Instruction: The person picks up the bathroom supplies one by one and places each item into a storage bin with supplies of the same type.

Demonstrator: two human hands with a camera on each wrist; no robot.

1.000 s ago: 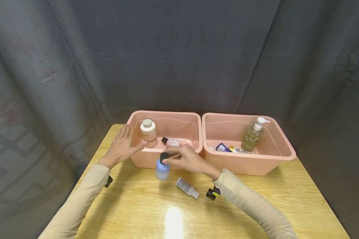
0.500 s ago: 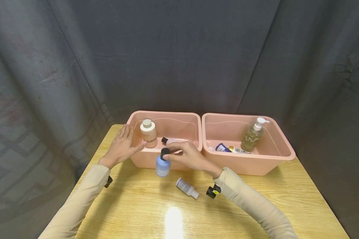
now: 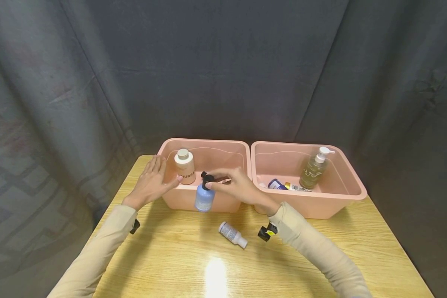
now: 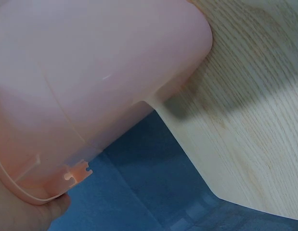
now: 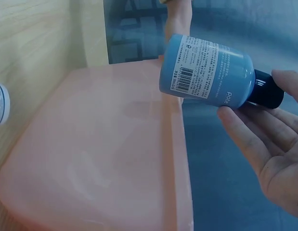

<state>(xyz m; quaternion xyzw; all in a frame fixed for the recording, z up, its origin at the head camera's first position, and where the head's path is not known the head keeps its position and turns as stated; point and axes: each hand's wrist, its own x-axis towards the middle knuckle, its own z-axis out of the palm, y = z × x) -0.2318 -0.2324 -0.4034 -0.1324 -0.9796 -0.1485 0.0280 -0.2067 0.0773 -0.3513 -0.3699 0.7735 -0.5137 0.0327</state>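
Note:
My right hand (image 3: 238, 186) pinches the black cap of a light blue bottle (image 3: 204, 198). The bottle hangs upright in front of the left pink bin (image 3: 219, 144), its base lower than the front rim. In the right wrist view the bottle's white barcode label (image 5: 194, 67) faces the camera. My left hand (image 3: 149, 184) rests on that bin's front left corner, fingers straight over the side rim and thumb along the front rim. Inside the bin stand a cream MURRA bottle (image 3: 186, 167) and, mostly hidden behind my right hand, a small black-capped bottle (image 3: 204, 174).
A small white bottle (image 3: 232, 235) lies on the wooden table (image 3: 179, 256). The right pink bin (image 3: 298, 145) holds a green pump bottle (image 3: 314, 169), a dark blue container (image 3: 277, 184) and a gold-capped tube (image 3: 297, 187). A grey curtain hangs behind.
My right hand has raised the blue bottle and brought it closer to the left bin's front rim. The left hand has stayed in place.

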